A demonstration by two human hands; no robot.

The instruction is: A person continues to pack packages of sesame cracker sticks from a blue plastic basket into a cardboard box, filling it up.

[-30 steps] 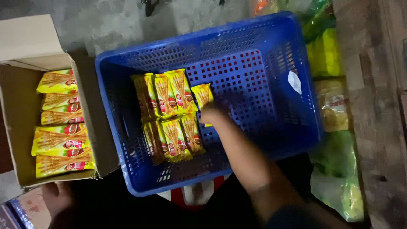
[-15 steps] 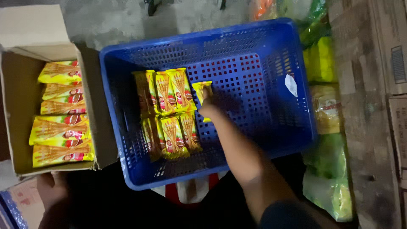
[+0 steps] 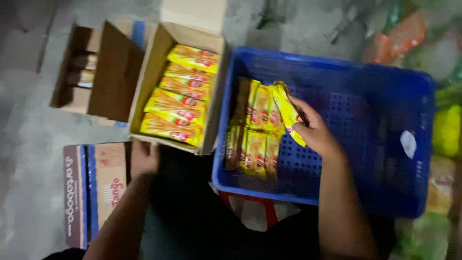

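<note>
Gripping yellow packet [image 3: 288, 111] in right hand [image 3: 315, 132] over blue crate [image 3: 385, 202], right half bare; left hand [image 3: 143, 157] open at carton [image 3: 217, 96] rim.

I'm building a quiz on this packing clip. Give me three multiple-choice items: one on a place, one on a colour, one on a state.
1. Where does the right hand hold the yellow packet?
A. over the blue crate
B. over the cardboard box
C. on the floor

2. What colour is the crate?
A. red
B. blue
C. green

3. How is the cardboard box of packets?
A. taped shut
B. open
C. overturned

Answers: 1 A, the hand is inside the crate's rim. 2 B, its walls are blue. 3 B, flaps up, packets showing.
</note>
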